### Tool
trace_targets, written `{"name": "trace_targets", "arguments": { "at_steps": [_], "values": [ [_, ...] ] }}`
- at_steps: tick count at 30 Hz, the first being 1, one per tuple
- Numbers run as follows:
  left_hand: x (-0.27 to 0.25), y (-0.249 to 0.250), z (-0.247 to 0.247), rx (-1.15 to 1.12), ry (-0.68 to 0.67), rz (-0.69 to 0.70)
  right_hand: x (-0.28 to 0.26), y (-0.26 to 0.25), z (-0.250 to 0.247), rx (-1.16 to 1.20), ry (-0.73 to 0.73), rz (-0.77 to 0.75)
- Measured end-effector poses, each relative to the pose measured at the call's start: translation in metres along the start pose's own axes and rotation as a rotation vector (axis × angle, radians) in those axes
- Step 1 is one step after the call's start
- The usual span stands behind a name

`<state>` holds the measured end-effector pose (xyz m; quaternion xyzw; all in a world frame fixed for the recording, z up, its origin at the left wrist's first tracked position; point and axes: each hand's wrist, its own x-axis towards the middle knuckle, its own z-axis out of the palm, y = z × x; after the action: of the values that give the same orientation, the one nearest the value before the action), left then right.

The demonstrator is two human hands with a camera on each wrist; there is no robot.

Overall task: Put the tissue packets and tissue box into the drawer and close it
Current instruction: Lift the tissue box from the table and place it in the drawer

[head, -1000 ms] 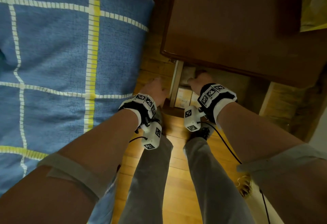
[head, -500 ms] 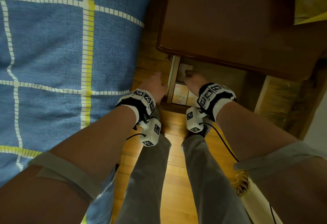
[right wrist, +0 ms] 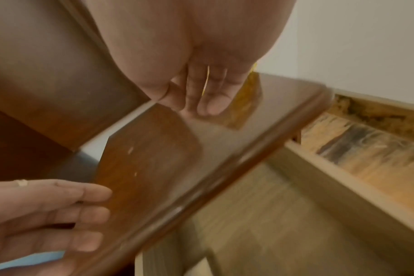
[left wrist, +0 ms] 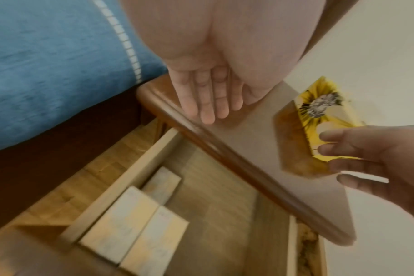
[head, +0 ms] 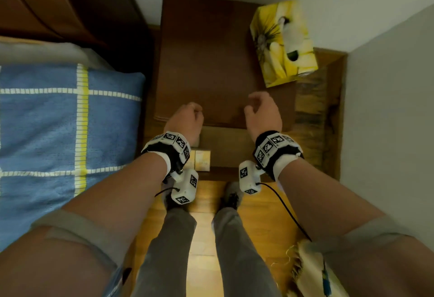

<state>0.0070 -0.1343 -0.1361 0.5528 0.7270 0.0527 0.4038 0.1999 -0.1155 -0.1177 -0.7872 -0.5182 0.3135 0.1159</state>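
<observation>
On the nightstand (head: 211,62), a yellow flower-printed tissue box (head: 283,43).

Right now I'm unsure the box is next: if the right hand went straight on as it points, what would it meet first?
Probably the yellow tissue box; the right hand is open above the nightstand top, though depth is unclear.

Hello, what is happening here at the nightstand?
A person is tidying tissues into the open drawer. Some tissue packets already lie inside it at its left side. The yellow tissue box stands on the nightstand top. The left hand and right hand are both empty above the front edge. The drawer is not yet closed.
</observation>
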Motion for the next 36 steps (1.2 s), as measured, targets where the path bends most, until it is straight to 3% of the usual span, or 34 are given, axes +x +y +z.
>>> {"name": "trace_targets", "arguments": {
  "at_steps": [3, 5, 10, 14, 19, 22, 24, 26, 28, 29, 31, 32, 34, 36],
  "values": [
    [0.012, 0.041, -0.002, -0.028, -0.061, 0.025, 0.027, 0.001, -0.032, -0.102, 0.243, -0.094],
    [0.018, 0.061, -0.002, -0.069, -0.081, 0.017, 0.044, 0.003, -0.046, -0.188, 0.305, -0.092],
    [0.028, 0.075, 0.008, -0.217, -0.098, -0.067, 0.072, 0.014, -0.040, -0.371, 0.127, -0.047],
    [0.029, 0.073, 0.017, -0.297, -0.115, -0.136, 0.081, 0.017, -0.030, -0.423, 0.214, -0.105],
    [0.025, 0.074, 0.023, -0.347, -0.139, -0.163, 0.092, 0.018, -0.047, -0.426, 0.180, -0.140],
    [0.024, 0.074, 0.024, -0.470, -0.145, -0.213, 0.068, 0.015, -0.057, -0.263, 0.075, -0.141],
    [0.022, 0.076, 0.025, -0.544, -0.149, -0.258, 0.042, 0.022, -0.058, -0.157, -0.004, -0.239],
    [0.019, 0.081, 0.027, -0.596, -0.168, -0.284, 0.027, 0.035, -0.055, -0.066, 0.053, -0.336],
    [0.014, 0.086, 0.032, -0.596, -0.204, -0.260, 0.026, 0.049, -0.051, 0.026, 0.137, -0.262],
    [0.012, 0.086, 0.035, -0.578, -0.218, -0.250, 0.027, 0.054, -0.049, 0.090, 0.095, -0.142],
    [0.010, 0.082, 0.042, -0.551, -0.239, -0.256, 0.028, 0.062, -0.043, 0.228, -0.176, 0.125],
    [0.009, 0.077, 0.045, -0.548, -0.241, -0.261, 0.026, 0.064, -0.038, 0.230, -0.312, 0.189],
    [0.006, 0.076, 0.043, -0.565, -0.261, -0.276, 0.018, 0.066, -0.030, 0.146, -0.395, 0.185],
    [0.000, 0.075, 0.042, -0.618, -0.291, -0.310, 0.012, 0.067, -0.023, 0.051, -0.335, 0.159]
  ]
}}
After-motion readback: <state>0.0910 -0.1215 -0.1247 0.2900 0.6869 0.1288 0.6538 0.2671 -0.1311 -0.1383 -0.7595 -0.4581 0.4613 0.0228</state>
